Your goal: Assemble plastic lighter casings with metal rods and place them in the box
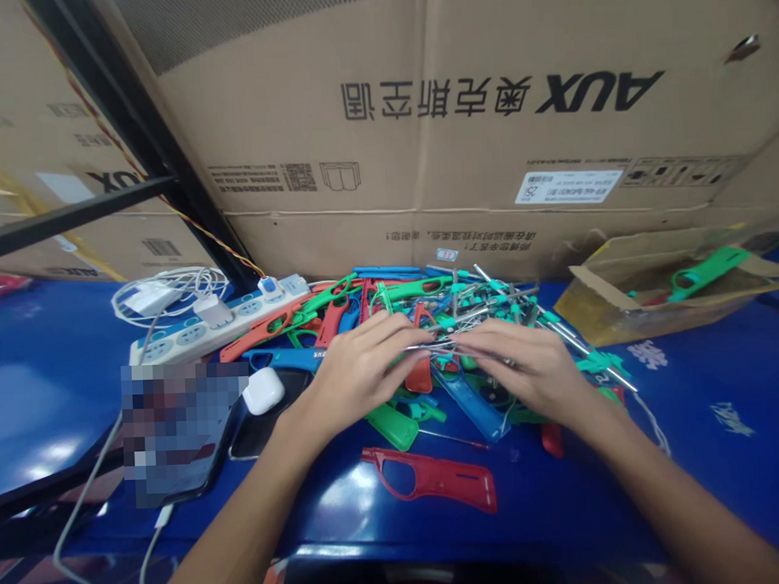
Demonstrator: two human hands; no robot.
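1. The thin piece (437, 346) is between your hands, just above the near middle of the pile; its full shape is hidden by your fingers and slightly blurred.
2. Your left grip (366, 361) pinches one end, thumb below and forefinger above. Your right grip (526, 360) looks pinched on the other end, fingertips nearly meeting the left ones.
3. Judge it light, slim and fairly stiff, with a metallic sheen. Smooth metal could roll or slip under your fingertips, so hold it near both ends with a light, even pinch. Squeezing hard or twisting might bend it.
4. Around it, red, blue and green shells lie mixed with metal tubes (623, 381). The tubes look rigid and slick; take one by its teal fitting (601, 360), which should give more purchase than the shaft.
5. The red shell (442, 483) lies flat on the table (327, 516), apart from the pile on your side. It looks like light, hard plastic; its broad handle end offers the best hold, while the slim loop may flex or crack.
6. The blue shell (473, 401) and green shell (395, 426) should handle likewise, also by their broad ends.
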